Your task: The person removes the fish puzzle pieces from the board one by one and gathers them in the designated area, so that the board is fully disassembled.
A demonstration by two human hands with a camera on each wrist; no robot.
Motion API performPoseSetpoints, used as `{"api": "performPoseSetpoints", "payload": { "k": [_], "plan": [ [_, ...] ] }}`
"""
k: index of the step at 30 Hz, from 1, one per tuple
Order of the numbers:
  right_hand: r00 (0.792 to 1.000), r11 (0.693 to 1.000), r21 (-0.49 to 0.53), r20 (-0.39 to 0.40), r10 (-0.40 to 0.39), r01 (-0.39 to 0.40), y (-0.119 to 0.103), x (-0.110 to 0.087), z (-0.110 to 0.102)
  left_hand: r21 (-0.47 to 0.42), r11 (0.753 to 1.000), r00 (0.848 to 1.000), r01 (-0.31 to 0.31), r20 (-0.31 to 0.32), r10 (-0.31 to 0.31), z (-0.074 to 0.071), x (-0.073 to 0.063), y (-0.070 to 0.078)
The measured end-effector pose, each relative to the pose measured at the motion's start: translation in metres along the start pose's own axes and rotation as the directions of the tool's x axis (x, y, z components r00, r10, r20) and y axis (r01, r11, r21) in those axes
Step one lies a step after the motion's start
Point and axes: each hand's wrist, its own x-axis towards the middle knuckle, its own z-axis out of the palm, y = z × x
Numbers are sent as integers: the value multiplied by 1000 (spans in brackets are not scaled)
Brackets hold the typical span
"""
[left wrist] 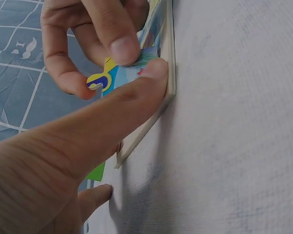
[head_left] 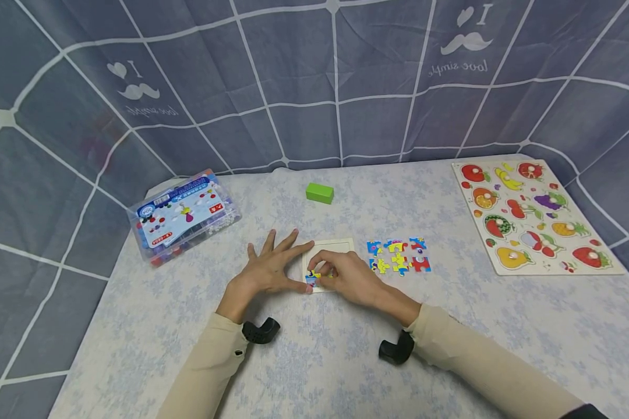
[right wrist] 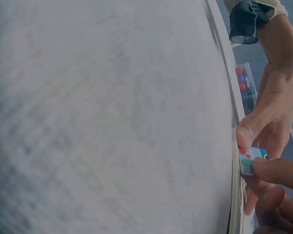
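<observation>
A small pale puzzle tray [head_left: 329, 244] lies flat on the table between the hands. A blue puzzle piece [left wrist: 128, 74] with yellow and purple on its tab sits at the tray's near left corner. My right hand [head_left: 353, 279] pinches this piece between thumb and finger. With fingers spread, my left hand [head_left: 264, 272] steadies the tray's left side, its thumb at the near corner against the piece and its index fingertip at the far left corner. To the right of the tray, several loose jigsaw pieces [head_left: 399, 262] in blue, yellow and red lie in two rows.
Behind the tray stands a green block [head_left: 320, 193]. A clear plastic box [head_left: 180, 212] with a blue label sits at the back left. On the right lies a fruit peg board [head_left: 555, 272]. A grey checked curtain [head_left: 304, 87] hangs behind the table [head_left: 314, 361].
</observation>
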Motion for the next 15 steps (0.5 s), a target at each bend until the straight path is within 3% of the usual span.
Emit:
{"api": "performPoseSetpoints", "payload": {
  "k": [8, 15],
  "plan": [
    [987, 981, 160, -98, 126, -110, 3, -5, -9, 15, 1000, 1000, 8, 4, -8, 1, 1, 1],
    [948, 942, 211, -129, 290, -260, 13, -28, -30, 13, 1000, 1000, 21, 10, -21, 1, 2, 1]
  ]
}}
